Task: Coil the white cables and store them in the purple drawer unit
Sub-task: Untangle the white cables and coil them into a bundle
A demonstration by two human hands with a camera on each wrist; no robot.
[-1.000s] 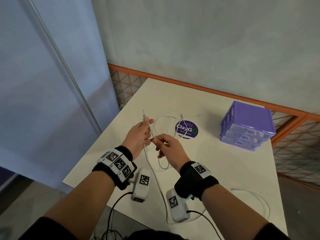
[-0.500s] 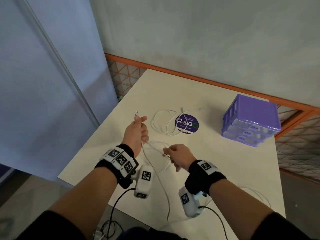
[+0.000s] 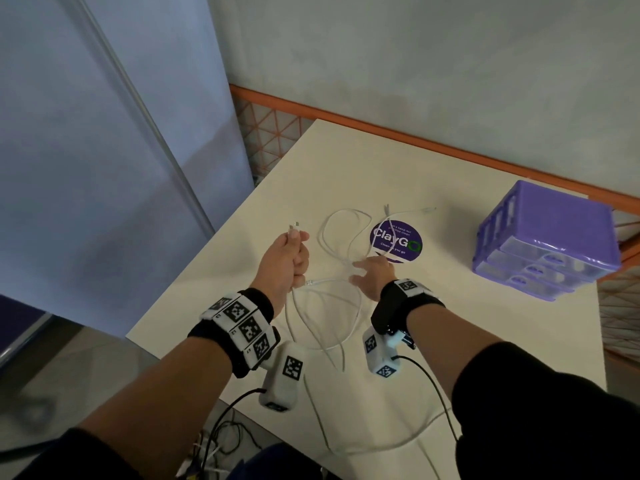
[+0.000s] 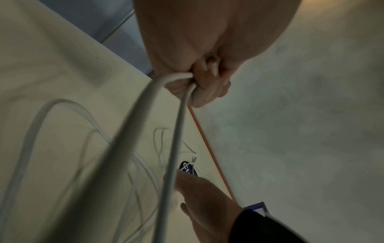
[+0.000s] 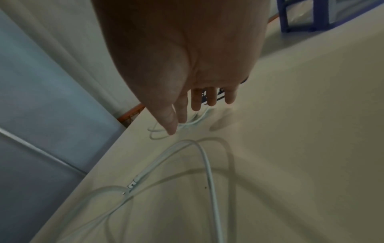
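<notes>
My left hand [image 3: 289, 258] [image 4: 199, 78] grips a white cable [image 3: 349, 327] [image 4: 172, 156] in its fist above the table; one plug end sticks up out of the fist and loops hang down onto the table. My right hand [image 3: 372, 273] [image 5: 195, 100] hovers with straight, spread fingers just above a second white cable [image 3: 341, 237] [image 5: 187, 123] that lies loose on the table. It holds nothing. The purple drawer unit [image 3: 547, 240] stands at the right with its clear drawers pushed in.
A round purple sticker [image 3: 396, 241] lies on the white table [image 3: 433, 174], partly under the second cable. Another white cable [image 3: 391, 445] trails by the table's near edge. An orange mesh rail [image 3: 381, 128] borders the table's far side and a grey wall rises behind.
My right hand has let go of the cable it was pinching and has moved forward over the second cable with its fingers spread. The left hand keeps its grip.
</notes>
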